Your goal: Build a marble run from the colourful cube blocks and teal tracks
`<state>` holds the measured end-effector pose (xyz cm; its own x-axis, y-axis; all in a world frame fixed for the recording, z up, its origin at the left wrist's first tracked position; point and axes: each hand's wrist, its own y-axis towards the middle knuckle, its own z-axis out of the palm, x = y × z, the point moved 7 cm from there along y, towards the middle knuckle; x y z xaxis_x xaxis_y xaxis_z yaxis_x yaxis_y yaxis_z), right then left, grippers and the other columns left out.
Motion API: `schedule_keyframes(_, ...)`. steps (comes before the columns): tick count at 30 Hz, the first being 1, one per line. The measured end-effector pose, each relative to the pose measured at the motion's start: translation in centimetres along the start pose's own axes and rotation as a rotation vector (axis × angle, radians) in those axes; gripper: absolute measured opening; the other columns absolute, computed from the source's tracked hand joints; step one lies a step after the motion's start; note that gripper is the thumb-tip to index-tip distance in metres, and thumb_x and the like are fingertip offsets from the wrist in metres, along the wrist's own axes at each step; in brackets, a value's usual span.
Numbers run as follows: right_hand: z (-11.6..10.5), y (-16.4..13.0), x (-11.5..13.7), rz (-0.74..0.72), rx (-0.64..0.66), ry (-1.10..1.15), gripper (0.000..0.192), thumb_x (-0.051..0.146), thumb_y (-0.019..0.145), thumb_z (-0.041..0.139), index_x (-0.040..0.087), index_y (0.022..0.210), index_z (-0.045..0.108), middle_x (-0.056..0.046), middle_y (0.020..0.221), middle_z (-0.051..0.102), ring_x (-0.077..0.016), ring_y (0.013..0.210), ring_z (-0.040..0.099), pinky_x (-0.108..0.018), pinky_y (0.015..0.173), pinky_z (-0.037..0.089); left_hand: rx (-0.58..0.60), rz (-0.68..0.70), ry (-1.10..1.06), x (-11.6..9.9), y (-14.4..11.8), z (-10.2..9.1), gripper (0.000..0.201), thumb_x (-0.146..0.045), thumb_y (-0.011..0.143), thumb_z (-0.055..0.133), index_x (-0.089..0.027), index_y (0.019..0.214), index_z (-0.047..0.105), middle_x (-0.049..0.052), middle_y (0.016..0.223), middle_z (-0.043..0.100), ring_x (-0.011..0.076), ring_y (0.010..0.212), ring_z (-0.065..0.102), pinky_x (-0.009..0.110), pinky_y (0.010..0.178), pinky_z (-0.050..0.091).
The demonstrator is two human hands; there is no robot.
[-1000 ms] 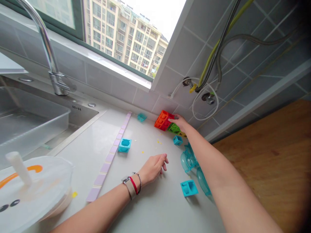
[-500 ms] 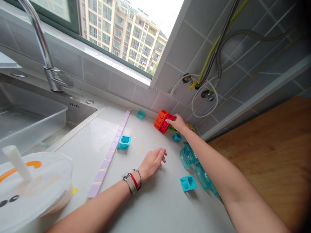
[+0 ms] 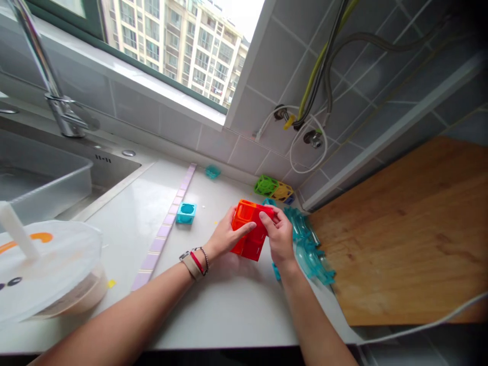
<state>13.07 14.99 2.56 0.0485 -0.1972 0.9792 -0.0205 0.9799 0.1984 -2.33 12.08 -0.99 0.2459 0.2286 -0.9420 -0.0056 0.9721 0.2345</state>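
Observation:
Both hands hold a red and orange block piece (image 3: 249,231) just above the white counter (image 3: 213,300). My left hand (image 3: 224,236) grips its left side, my right hand (image 3: 280,236) its right and top. A green cube (image 3: 266,185) and a yellow cube (image 3: 282,192) sit together against the tiled wall behind. A small cyan cube (image 3: 186,212) rests to the left, another teal piece (image 3: 212,171) near the wall. Clear teal pieces (image 3: 310,244) lie beside my right wrist.
A steel sink (image 3: 57,173) with a faucet (image 3: 46,81) and a clear tub is at the left. A white lidded container (image 3: 46,269) stands at the near left. A wooden board (image 3: 404,229) fills the right. A lilac tile strip (image 3: 168,229) crosses the counter. Hoses hang on the wall.
My right hand has pulled the red and orange piece from the wall toward me. My left hand has risen from the counter and taken hold of it. The green and yellow cubes are uncovered.

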Motion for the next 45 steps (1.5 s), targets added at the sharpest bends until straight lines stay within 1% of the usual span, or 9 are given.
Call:
schedule_keyframes(2, 0.5, -1.1, -1.4, -0.013, -0.046, 0.083, 0.043, 0.046, 0.079, 0.079, 0.022, 0.112, 0.067, -0.006, 0.107, 0.074, -0.0220, 0.096, 0.071, -0.033, 0.084, 0.058, 0.003, -0.052, -0.022, 0.6, -0.1, 0.1, 0.055, -0.050, 0.082, 0.076, -0.017, 0.122, 0.057, 0.011, 0.110, 0.070, 0.0234, 0.093, 0.068, 0.034, 0.082, 0.055)
schedule_keyframes(5, 1.7, -2.2, -2.8, 0.033, -0.009, 0.211, 0.041, 0.049, 0.084, 0.073, 0.024, 0.116, 0.068, -0.006, 0.110, 0.075, -0.0239, 0.096, 0.072, -0.036, 0.082, 0.059, -0.060, -0.112, -0.049, 1.6, 0.0, -0.4, 0.051, -0.050, 0.081, 0.077, -0.015, 0.114, 0.060, 0.010, 0.104, 0.072, 0.0220, 0.087, 0.069, 0.032, 0.078, 0.056)
schedule_keyframes(11, 1.3, -3.1, -2.1, 0.047, 0.021, 0.249, 0.041, 0.044, 0.082, 0.076, 0.024, 0.118, 0.070, -0.005, 0.110, 0.076, -0.0262, 0.100, 0.071, -0.039, 0.087, 0.059, -0.042, -0.220, -0.183, 2.5, 0.0, -0.3, 0.052, -0.050, 0.082, 0.077, -0.013, 0.116, 0.063, 0.011, 0.101, 0.075, 0.0231, 0.083, 0.073, 0.033, 0.078, 0.057)
schedule_keyframes(17, 1.1, -2.6, -4.3, 0.289, -0.001, 0.473, 0.038, 0.051, 0.084, 0.068, 0.022, 0.107, 0.070, -0.004, 0.093, 0.078, -0.0276, 0.091, 0.075, -0.038, 0.075, 0.063, -0.032, -0.308, -0.277, 2.1, -0.5, 0.2, 0.062, -0.052, 0.084, 0.074, -0.013, 0.129, 0.059, 0.014, 0.105, 0.076, 0.0282, 0.090, 0.075, 0.037, 0.079, 0.061)
schedule_keyframes(22, 1.9, -2.5, -6.1, 0.494, 0.021, 0.625, 0.046, 0.060, 0.086, 0.059, 0.020, 0.105, 0.070, -0.008, 0.095, 0.079, -0.0294, 0.088, 0.075, -0.042, 0.072, 0.063, 0.006, -0.456, -0.363, 2.5, -1.0, 0.4, 0.060, -0.059, 0.088, 0.066, -0.014, 0.128, 0.060, 0.014, 0.101, 0.077, 0.0278, 0.084, 0.076, 0.039, 0.076, 0.063)
schedule_keyframes(27, 0.9, -1.8, -6.6, 0.449, -0.059, 0.643, 0.043, 0.059, 0.087, 0.059, 0.020, 0.103, 0.071, -0.007, 0.096, 0.079, -0.0271, 0.085, 0.075, -0.039, 0.072, 0.063, -0.132, -0.439, -0.375, 2.5, -0.8, -1.3, 0.062, -0.070, 0.084, 0.062, -0.017, 0.117, 0.062, 0.011, 0.101, 0.074, 0.0227, 0.072, 0.075, 0.037, 0.067, 0.063)
schedule_keyframes(33, 0.2, -1.7, -6.9, 0.345, -0.137, 0.497, 0.046, 0.054, 0.081, 0.074, 0.023, 0.113, 0.065, -0.004, 0.093, 0.077, -0.0230, 0.076, 0.073, -0.034, 0.063, 0.062, -0.185, -0.498, -0.406, 2.6, -0.8, -1.2, 0.059, -0.067, 0.083, 0.067, -0.017, 0.114, 0.062, 0.010, 0.092, 0.076, 0.0266, 0.087, 0.076, 0.040, 0.080, 0.063)
schedule_keyframes(37, 0.1, -1.7, -6.6, 0.267, -0.132, 0.439, 0.048, 0.048, 0.078, 0.078, 0.024, 0.117, 0.064, -0.003, 0.100, 0.076, -0.0212, 0.086, 0.073, -0.031, 0.070, 0.061, -0.177, -0.484, -0.434, 2.2, -0.8, -0.7, 0.054, -0.064, 0.085, 0.067, -0.017, 0.110, 0.064, 0.010, 0.090, 0.076, 0.0264, 0.089, 0.076, 0.041, 0.083, 0.062)
schedule_keyframes(45, 0.2, -1.9, -7.8, 0.327, -0.162, 0.496, 0.044, 0.039, 0.072, 0.083, 0.026, 0.104, 0.056, 0.001, 0.094, 0.072, -0.0199, 0.083, 0.072, -0.032, 0.071, 0.061, -0.090, -0.467, -0.375, 1.5, -0.9, -0.1, 0.064, -0.066, 0.086, 0.065, -0.013, 0.122, 0.063, 0.014, 0.096, 0.077, 0.0293, 0.083, 0.076, 0.040, 0.071, 0.063)
